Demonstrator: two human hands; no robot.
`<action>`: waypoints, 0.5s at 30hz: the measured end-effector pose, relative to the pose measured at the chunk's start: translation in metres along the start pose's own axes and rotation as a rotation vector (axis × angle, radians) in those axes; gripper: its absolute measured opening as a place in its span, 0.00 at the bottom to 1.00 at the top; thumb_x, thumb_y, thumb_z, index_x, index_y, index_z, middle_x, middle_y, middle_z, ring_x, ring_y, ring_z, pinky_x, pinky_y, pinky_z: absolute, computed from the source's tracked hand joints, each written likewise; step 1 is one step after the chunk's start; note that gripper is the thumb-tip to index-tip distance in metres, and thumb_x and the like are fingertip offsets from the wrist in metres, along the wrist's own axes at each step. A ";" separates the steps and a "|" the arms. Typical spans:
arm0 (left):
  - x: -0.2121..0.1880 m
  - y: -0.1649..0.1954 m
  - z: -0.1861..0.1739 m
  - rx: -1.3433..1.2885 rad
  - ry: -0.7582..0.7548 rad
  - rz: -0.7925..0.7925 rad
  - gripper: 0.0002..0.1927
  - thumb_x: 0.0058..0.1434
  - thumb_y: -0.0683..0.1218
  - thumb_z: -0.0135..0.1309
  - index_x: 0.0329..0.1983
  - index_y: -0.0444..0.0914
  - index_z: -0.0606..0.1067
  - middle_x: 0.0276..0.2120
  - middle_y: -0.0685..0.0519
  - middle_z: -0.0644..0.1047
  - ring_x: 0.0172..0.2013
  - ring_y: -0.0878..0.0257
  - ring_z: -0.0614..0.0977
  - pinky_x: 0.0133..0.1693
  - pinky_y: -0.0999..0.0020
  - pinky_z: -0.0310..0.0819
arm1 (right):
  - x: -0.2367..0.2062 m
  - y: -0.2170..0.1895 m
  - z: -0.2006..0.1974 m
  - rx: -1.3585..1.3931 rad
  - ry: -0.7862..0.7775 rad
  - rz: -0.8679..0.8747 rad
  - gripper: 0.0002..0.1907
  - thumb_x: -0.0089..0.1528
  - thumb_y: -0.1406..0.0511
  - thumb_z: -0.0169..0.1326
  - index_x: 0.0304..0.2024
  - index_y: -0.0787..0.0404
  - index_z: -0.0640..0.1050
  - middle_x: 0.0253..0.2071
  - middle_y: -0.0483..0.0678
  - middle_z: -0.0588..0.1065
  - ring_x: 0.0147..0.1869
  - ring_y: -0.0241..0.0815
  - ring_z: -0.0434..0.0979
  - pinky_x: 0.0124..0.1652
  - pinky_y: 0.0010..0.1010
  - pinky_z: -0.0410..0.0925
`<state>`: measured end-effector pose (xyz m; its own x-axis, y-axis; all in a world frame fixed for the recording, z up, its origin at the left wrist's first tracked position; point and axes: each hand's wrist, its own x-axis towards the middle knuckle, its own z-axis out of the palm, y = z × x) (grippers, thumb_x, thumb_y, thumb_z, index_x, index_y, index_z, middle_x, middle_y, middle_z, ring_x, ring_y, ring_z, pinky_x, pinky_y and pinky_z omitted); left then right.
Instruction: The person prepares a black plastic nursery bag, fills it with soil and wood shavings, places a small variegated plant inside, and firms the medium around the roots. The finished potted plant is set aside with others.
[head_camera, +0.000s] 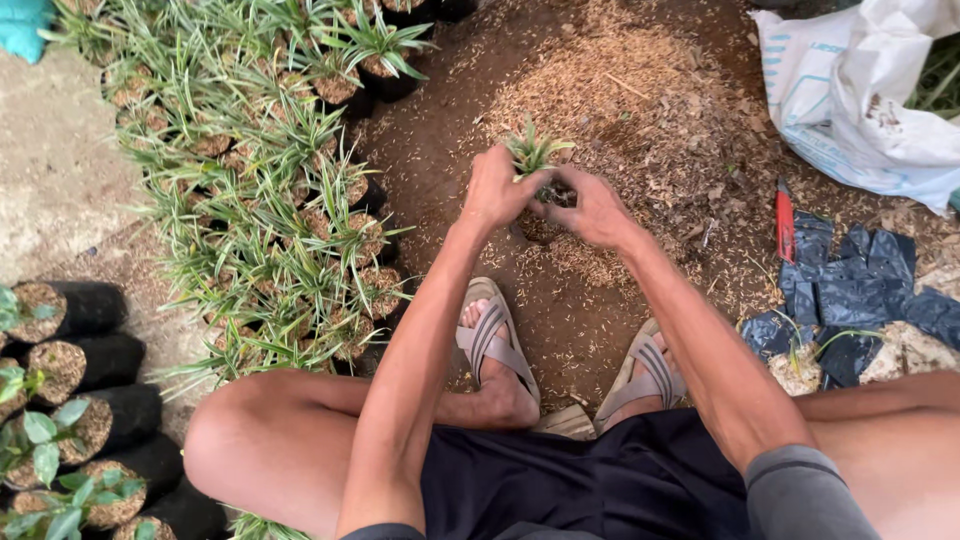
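A: What could go wrong at this moment, in your opinion?

B: The small seedling (533, 152) is thin, with striped green and white leaves. Both hands press around its base. If the fingers squeeze too hard or pull to the side, I think the stem can bend or break, or the roots can come out of the soil.

A: And the bag under it?

B: The seedling stands in a small black grow bag (545, 215), mostly hidden by the hands. The bag is soft. If one hand lets go, it may tip, and the soil mix can spill onto the ground (560, 330). I cannot see how full it is.

A: How are the hands now?

B: The left hand (494, 190) is closed on the left side of the bag rim, with the fingers curled inward. The right hand (596, 207) grips the right side in the same way. Their fingertips almost meet at the base of the plant.

A: So where is the seedling relative to them?

B: It is exactly between the two hands, and its leaves rise just above the knuckles. Behind it lies the heap of rice husk and soil (620, 90). The finished potted plants (280, 180) are to the left, and the red tool (785, 222) lies well apart on the right, near the empty black bags (860, 290).
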<state>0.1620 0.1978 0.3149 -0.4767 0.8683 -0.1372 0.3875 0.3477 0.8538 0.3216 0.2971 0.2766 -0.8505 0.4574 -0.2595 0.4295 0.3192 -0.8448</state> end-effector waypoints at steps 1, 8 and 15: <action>0.001 -0.004 0.004 0.007 -0.030 -0.015 0.11 0.57 0.47 0.63 0.35 0.33 0.81 0.25 0.46 0.83 0.26 0.60 0.88 0.32 0.62 0.82 | 0.003 0.004 0.001 -0.041 -0.017 -0.008 0.36 0.55 0.48 0.62 0.62 0.57 0.74 0.65 0.58 0.71 0.71 0.56 0.68 0.67 0.60 0.59; 0.003 -0.020 0.023 0.143 -0.106 -0.070 0.13 0.59 0.47 0.64 0.35 0.30 0.81 0.24 0.45 0.83 0.27 0.59 0.87 0.35 0.60 0.83 | 0.012 0.020 -0.002 -0.149 -0.069 0.102 0.34 0.54 0.59 0.69 0.60 0.58 0.73 0.62 0.57 0.71 0.67 0.54 0.70 0.62 0.56 0.62; -0.004 -0.018 -0.032 0.005 0.055 -0.023 0.11 0.62 0.47 0.61 0.41 0.35 0.81 0.25 0.50 0.84 0.25 0.63 0.87 0.31 0.62 0.82 | 0.028 0.027 0.012 -0.311 0.033 0.018 0.11 0.61 0.64 0.57 0.45 0.55 0.84 0.43 0.46 0.81 0.41 0.40 0.82 0.46 0.38 0.75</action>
<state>0.1314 0.1772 0.3159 -0.5278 0.8396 -0.1287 0.3804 0.3691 0.8480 0.3064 0.3089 0.2408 -0.8338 0.4905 -0.2533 0.5209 0.5472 -0.6552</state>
